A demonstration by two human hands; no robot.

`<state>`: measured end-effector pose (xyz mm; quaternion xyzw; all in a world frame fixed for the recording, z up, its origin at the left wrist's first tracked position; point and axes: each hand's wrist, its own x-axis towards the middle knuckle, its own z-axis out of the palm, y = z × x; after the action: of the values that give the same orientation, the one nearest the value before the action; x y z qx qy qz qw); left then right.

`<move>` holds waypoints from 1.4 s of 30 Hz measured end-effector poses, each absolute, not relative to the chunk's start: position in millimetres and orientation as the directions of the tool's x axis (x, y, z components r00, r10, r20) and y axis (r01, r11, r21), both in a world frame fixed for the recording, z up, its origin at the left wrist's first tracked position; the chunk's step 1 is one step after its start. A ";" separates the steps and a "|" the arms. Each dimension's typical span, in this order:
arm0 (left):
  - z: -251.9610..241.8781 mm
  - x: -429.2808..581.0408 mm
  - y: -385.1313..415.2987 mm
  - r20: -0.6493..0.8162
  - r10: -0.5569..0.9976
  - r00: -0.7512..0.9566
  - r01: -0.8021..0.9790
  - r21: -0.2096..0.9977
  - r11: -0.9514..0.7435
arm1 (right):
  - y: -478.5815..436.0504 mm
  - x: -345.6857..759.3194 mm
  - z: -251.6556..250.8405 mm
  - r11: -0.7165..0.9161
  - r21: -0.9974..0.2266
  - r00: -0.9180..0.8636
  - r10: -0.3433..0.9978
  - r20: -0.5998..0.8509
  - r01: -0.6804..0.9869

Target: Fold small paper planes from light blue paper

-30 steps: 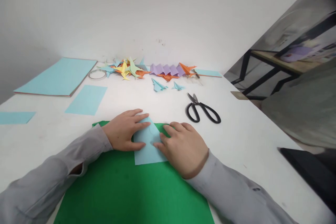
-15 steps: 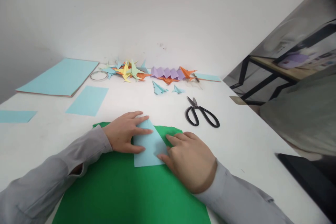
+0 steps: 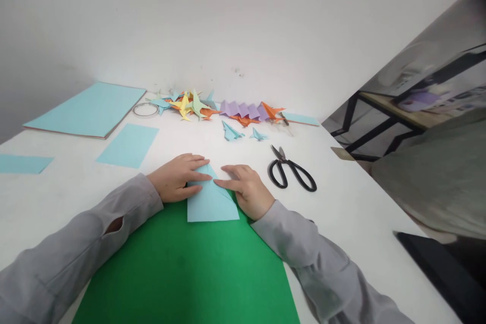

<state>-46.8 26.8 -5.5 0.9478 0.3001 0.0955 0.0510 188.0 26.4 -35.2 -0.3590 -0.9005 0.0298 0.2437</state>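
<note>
A light blue sheet of paper with a slanted, folded right side lies on a green sheet. My left hand rests flat on its left and upper part, fingers stretched and apart. From the right, my right hand touches the slanted edge near the top, its fingers stretched out. Its thumb side is partly hidden. Neither hand is closed round anything. Black-handled scissors lie slightly open to the right of my right hand.
Blue paper pieces and a blue stack lie left. Along the wall are folded paper figures, a purple pleated strip and a tape ring. A black flat object sits at the right edge.
My right hand has moved up and left along the paper's slanted edge towards its top. My left hand and the blue paper have shifted slightly up and left in view.
</note>
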 end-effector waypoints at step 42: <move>-3.6 -33.8 9.6 0.244 0.612 0.752 0.614 0.079 -0.786 | 3.5 190.2 -17.8 0.787 -0.242 -0.717 0.616 0.327 0.567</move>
<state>-33.8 9.6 -3.6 0.9360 0.3274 0.1293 -0.0031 190.2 3.5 -17.8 -0.3200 -0.9243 0.0622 0.1983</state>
